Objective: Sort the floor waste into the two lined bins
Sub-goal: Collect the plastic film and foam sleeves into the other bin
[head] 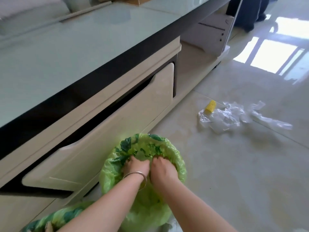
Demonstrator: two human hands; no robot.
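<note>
The round bin lined with a green plastic bag (173, 153) stands on the pale tiled floor (234, 173). Inside it, left hand (136, 166) and right hand (161, 168) have fingers curled into the liner; their grip is half-hidden. Beyond the right hand lie a yellow corn cob piece (210, 107) and crumpled clear plastic wrap (234, 116).

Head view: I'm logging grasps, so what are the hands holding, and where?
Both the left hand and right hand are pressed into the green bin liner, fingers down inside its mouth; whether they pinch it cannot be told.

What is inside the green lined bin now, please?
Both hands, left hand and right hand, are inside the bin, pressing on its green liner. They cover the bottom, so any waste there cannot be seen.
</note>
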